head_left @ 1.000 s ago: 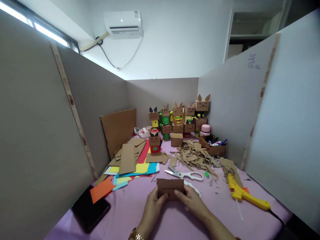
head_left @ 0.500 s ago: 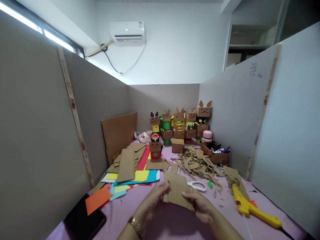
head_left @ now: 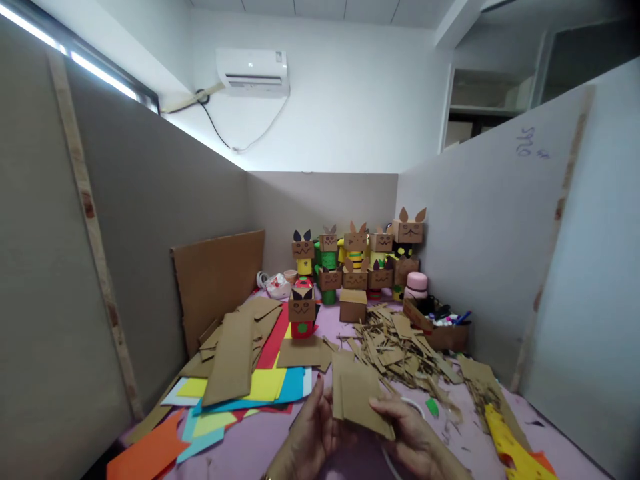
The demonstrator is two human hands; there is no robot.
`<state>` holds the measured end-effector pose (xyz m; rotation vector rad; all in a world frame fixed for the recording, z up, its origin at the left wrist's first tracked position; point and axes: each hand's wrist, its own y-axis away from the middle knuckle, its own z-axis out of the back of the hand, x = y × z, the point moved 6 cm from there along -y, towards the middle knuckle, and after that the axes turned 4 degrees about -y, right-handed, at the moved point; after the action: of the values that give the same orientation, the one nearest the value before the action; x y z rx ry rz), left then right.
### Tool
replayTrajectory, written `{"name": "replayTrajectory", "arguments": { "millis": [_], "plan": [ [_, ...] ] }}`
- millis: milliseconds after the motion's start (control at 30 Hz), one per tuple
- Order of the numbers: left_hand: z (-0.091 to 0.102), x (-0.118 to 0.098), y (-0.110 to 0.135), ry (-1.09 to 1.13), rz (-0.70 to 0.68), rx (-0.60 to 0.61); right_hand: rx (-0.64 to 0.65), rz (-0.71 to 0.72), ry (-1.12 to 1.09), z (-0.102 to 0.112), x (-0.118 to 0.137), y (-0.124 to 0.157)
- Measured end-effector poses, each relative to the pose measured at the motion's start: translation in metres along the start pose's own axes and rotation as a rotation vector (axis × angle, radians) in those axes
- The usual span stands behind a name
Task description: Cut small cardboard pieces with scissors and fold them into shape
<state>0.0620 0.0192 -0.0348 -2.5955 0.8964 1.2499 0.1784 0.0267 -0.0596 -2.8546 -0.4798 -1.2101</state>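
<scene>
My right hand (head_left: 413, 430) pinches a small stack of cut cardboard pieces (head_left: 363, 393) by its right edge, thumb on top. The pieces overlap unevenly, with one strip sticking out on the left. My left hand (head_left: 317, 427) is beside the stack's left edge, thumb raised and fingers apart, not closed on it; whether its fingertips touch the underside is hidden. White-handled scissors (head_left: 416, 405) lie behind my right hand, mostly covered by it. A green scrap (head_left: 432, 407) lies just right of them.
Cardboard scraps (head_left: 400, 353) are heaped beyond my hands. On the left lie coloured paper (head_left: 270, 385) and cardboard sheets (head_left: 233, 353). Box-headed cat figures (head_left: 303, 310) stand at the back. A yellow glue gun (head_left: 515, 447) rests at right, near an open supply box (head_left: 445, 333).
My left hand has loosened from the cardboard stack and opened at its left edge. My right hand keeps its hold. The view has shifted, with the hands slightly lower in it.
</scene>
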Motion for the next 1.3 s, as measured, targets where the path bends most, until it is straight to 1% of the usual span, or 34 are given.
{"name": "replayTrajectory", "arguments": {
  "millis": [33,67,200,267,367,467,500,567,633,700,733,767,833,900,933,1067,1233,1300],
  "plan": [
    [-0.002,-0.002,0.000,-0.060,-0.018,-0.007,-0.007,0.042,0.044,-0.003,0.004,0.003],
    [-0.003,-0.004,0.000,-0.109,-0.036,-0.015,0.013,0.075,0.080,-0.008,0.008,0.005],
    [-0.007,-0.004,-0.004,-0.228,-0.087,-0.017,0.162,0.132,0.147,-0.027,0.016,0.013],
    [-0.004,0.000,-0.005,-0.266,-0.078,-0.029,0.194,0.156,0.203,-0.029,0.016,0.014],
    [0.000,0.005,-0.002,-0.310,-0.052,-0.044,0.207,0.181,0.282,-0.027,0.012,0.015],
    [-0.001,0.005,0.002,-0.318,-0.097,-0.031,0.219,0.209,0.332,-0.026,0.007,0.014],
    [-0.001,0.004,0.003,-0.318,-0.127,-0.037,0.198,0.238,0.387,-0.025,0.007,0.012],
    [0.001,0.001,0.003,-0.311,-0.184,-0.086,0.086,0.331,0.557,-0.017,0.013,0.010],
    [0.009,-0.004,0.001,-0.260,-0.221,-0.180,-0.063,0.430,0.724,-0.008,0.025,0.010],
    [0.023,-0.009,0.001,-0.154,-0.239,-0.312,-0.158,0.497,0.813,-0.002,0.036,0.014],
    [0.030,-0.012,0.001,-0.084,-0.243,-0.387,-0.182,0.511,0.875,0.000,0.040,0.016],
    [0.038,-0.015,0.002,-0.017,-0.249,-0.459,-0.200,0.516,0.983,0.000,0.043,0.020],
    [0.052,-0.021,0.006,0.090,-0.270,-0.574,-0.229,0.488,1.376,-0.003,0.042,0.025],
    [0.061,-0.028,0.009,0.154,-0.299,-0.640,-0.198,0.439,1.653,-0.006,0.034,0.029],
    [0.063,-0.031,0.010,0.175,-0.312,-0.658,-0.171,0.419,1.726,-0.007,0.029,0.030],
    [0.068,-0.037,0.014,0.262,-0.337,-0.699,-0.122,0.367,1.847,-0.009,0.017,0.029],
    [0.068,-0.039,0.015,0.267,-0.362,-0.695,-0.181,0.438,1.862,-0.010,0.027,0.028],
    [0.068,-0.041,0.016,0.235,-0.393,-0.692,-0.195,0.410,1.887,-0.005,0.029,0.028]
  ]
}}
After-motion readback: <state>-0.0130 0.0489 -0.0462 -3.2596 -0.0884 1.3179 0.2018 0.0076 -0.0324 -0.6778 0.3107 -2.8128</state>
